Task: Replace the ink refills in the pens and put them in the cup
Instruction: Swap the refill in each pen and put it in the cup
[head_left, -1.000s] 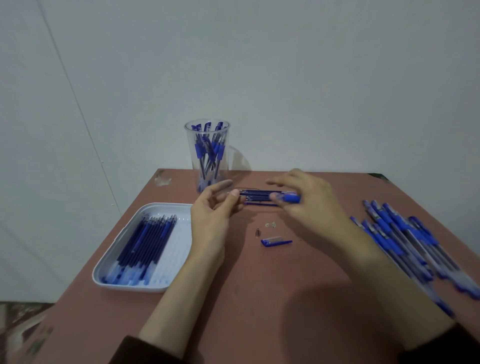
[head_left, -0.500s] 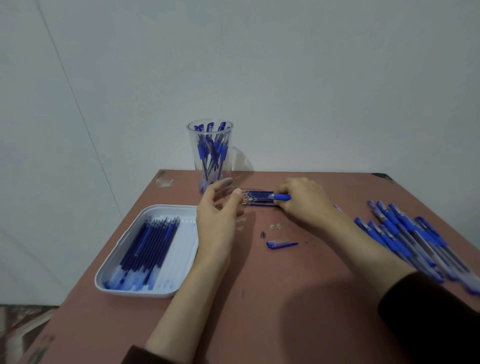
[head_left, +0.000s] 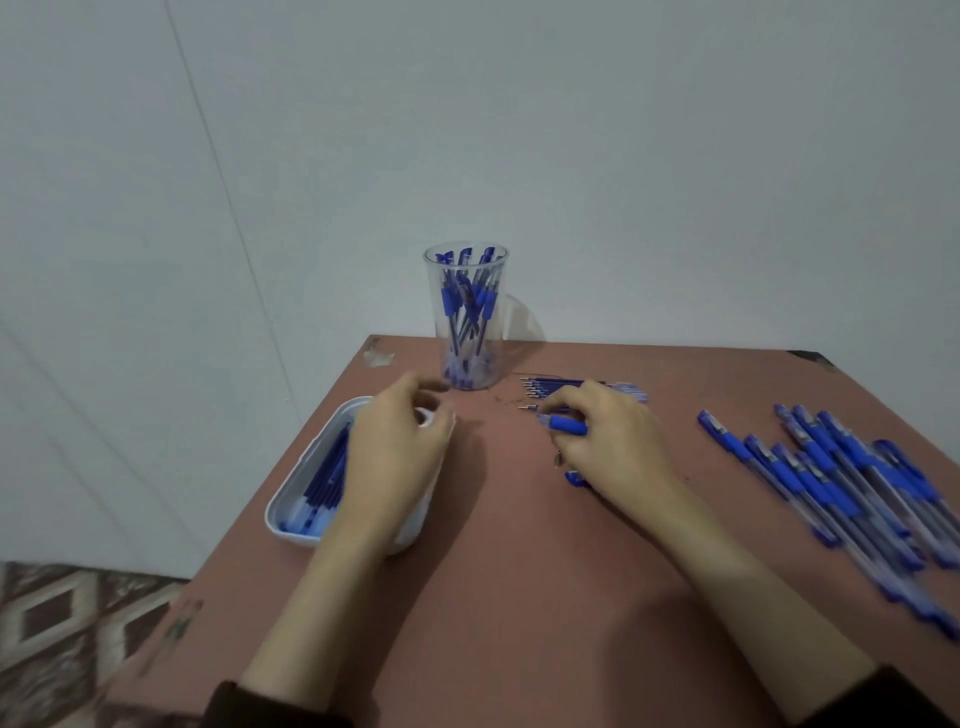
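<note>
The head camera looks down on a reddish-brown tabletop (head_left: 519, 582) set against a pale grey wall (head_left: 571, 156). The right hand (head_left: 608, 441) rests low on the table, its fingers curled round a pen barrel (head_left: 563, 423) with a blue rubber grip, which lies roughly level and points left. Just behind that hand, a short row of thin blue ink refills (head_left: 566, 385) lies flat with the metal tips to the left. A small blue pen cap (head_left: 574, 478) shows partly from under the right hand.

The left hand (head_left: 395, 447) hovers over the far right part of a white rectangular plastic tray (head_left: 291, 501). Its fingers are loosely curled and nothing shows between them, though the hand is blurred. More dark blue refills (head_left: 324, 478) lie side by side in the tray.

A tall clear plastic cup (head_left: 466, 322) stands at the table's far edge, between and beyond the hands, with blue pens upright inside. A loose spread of blue capped pens (head_left: 841, 483) lies well to the right. A patterned floor (head_left: 52, 613) shows at lower left.
</note>
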